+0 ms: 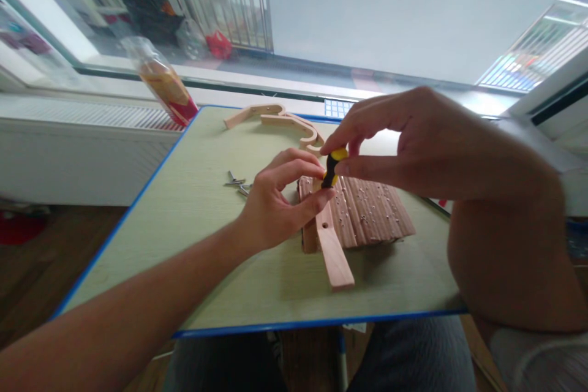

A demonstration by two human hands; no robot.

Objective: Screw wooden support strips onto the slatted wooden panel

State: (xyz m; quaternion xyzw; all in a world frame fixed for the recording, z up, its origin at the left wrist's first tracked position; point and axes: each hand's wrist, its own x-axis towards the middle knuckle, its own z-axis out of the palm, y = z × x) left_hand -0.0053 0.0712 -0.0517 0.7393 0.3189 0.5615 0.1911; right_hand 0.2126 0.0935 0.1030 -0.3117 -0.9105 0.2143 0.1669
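My right hand [390, 141] pinches the yellow and black handle of a short screwdriver [331, 168], which stands nearly upright over a bent wooden piece [334, 254]. Thumb and fingers of my left hand [289, 196] close around the lower end of the screwdriver; its tip and whatever lies under it are hidden. The wooden piece, with a dark hole in its visible part, rests across the left side of a ridged brown cardboard block [367, 211] dotted with small holes. Several screws [237, 182] lie on the table left of my left hand.
More curved wooden pieces [289, 125] lie at the back of the pale green, blue-edged table [220, 282]. A bottle with a red and tan label [168, 89] leans in view by the radiator [82, 147] at left. A window runs behind the table.
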